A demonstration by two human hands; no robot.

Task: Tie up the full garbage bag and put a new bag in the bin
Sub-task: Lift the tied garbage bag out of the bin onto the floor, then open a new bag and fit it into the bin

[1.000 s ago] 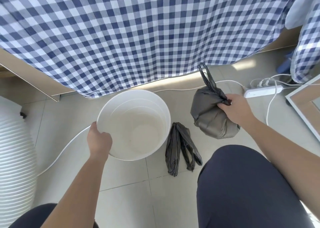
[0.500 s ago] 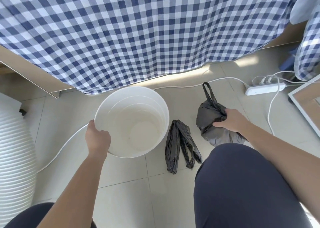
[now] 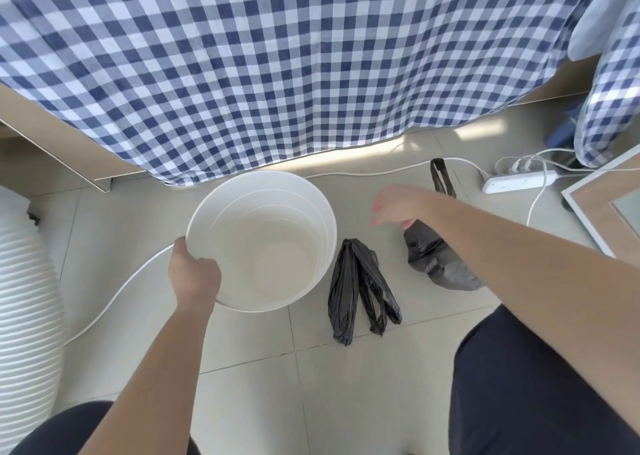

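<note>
A white round bin (image 3: 311, 191) stands bare inside on the tiled floor, and my left hand (image 3: 194, 274) grips its near-left rim. Right of the bin lies a folded black new bag (image 3: 356, 288), flat on the tiles. Further right the full black garbage bag (image 3: 436, 257) rests on the floor, its tied handles sticking up behind my forearm. My right hand (image 3: 394, 205) hovers above the floor between bin and full bag, blurred, fingers apart, holding nothing. My forearm hides part of the full bag.
A blue-and-white checked cloth (image 3: 277, 73) hangs down behind the bin. A white power strip (image 3: 516, 181) with cables lies at the right, a white cable (image 3: 114, 295) runs left of the bin. A white ribbed hose (image 3: 24, 281) fills the left edge. A framed panel (image 3: 602, 198) sits far right.
My right hand set the full bag down on the floor, let go of it and lifted away to the left. My left hand kept hold of the bin rim.
</note>
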